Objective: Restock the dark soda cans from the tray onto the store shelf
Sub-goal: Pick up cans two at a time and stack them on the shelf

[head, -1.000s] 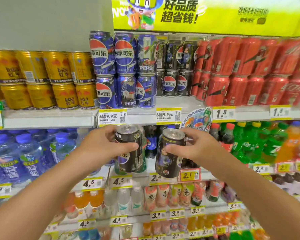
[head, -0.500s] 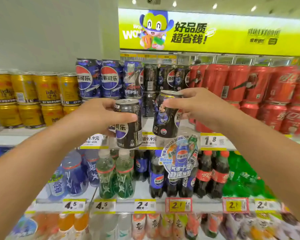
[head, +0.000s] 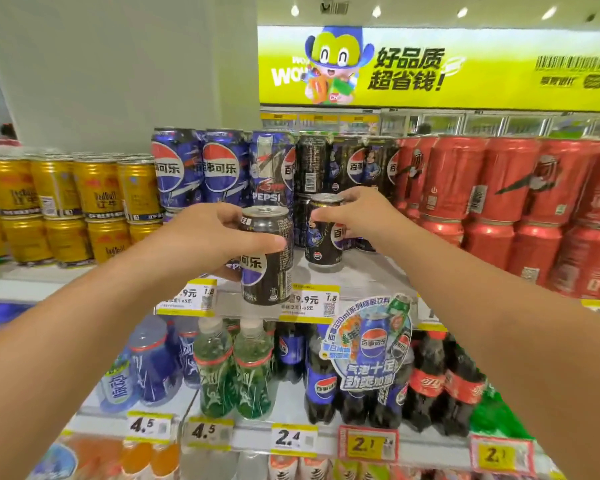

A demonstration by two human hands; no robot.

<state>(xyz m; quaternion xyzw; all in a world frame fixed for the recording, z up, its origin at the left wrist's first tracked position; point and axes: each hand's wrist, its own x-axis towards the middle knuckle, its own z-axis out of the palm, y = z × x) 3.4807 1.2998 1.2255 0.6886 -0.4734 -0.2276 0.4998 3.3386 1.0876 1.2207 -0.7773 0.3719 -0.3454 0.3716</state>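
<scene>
At the front edge of the top shelf (head: 357, 278), in the bare gap ahead of the stacked black cans (head: 347, 164), the right-hand dark can (head: 324, 233) stands upright, base apparently on the shelf board, long axis vertical, lid up, its logo face turned toward the camera; right hand (head: 355, 213) holds it from the right side near the top rim, fingers curled round it, not yet let go; the left-hand dark can (head: 267, 254) is also upright with lid up and label outward, but carried in the air just ahead of the shelf lip, its base level with the price tags (head: 312, 301) and overlapping them in view; left hand (head: 201, 240) grips it round the body, thumb across the front. Judgement: step in hand is placement of a pair, the right can at or near set-down and the left one waiting; next move likely calls for releasing the right can without tipping it, then lifting the left can over the lip and setting it just beside the first, in the black-can column rather than the blue one. The tray is not in view. Outward: blue cola cans (head: 201, 168) stacked two high to the left of the gap, gold cans (head: 73, 202) beyond them toward the left end, red cans (head: 499, 202) toward the right end; bottled drinks (head: 236, 368) on the shelf below; a yellow-green banner (head: 465, 67) overhead.
</scene>
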